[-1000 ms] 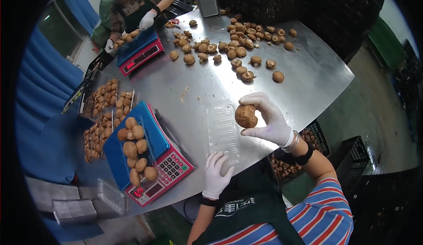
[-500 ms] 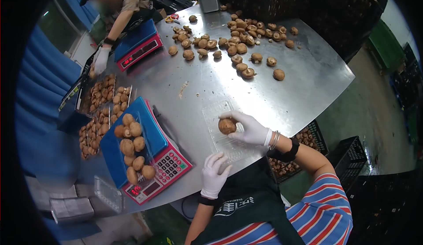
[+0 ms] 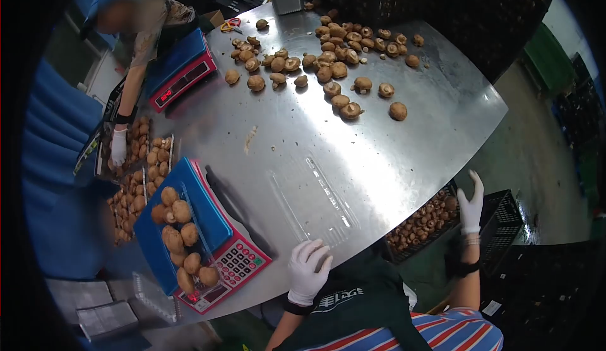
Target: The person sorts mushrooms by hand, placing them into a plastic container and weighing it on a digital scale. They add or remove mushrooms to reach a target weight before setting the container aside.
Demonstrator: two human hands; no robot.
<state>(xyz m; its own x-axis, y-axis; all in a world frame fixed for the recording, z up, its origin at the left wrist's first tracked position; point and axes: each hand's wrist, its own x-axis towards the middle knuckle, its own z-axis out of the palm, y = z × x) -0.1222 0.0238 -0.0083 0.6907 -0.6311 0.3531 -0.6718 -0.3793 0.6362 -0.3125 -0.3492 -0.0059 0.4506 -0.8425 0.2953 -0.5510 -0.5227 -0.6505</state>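
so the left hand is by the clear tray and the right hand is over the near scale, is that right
Not quite: the right hand isn't over the near scale. The head view shows it past the table edge, near the crate of mushrooms. The left hand is indeed by the clear tray.

Our right hand (image 3: 471,204) let go of its mushroom (where it went, we couldn't quite tell) and swung out beside the crate (image 3: 411,252); a co-worker's gloved hand (image 3: 118,148) reached the packed mushrooms (image 3: 137,184).
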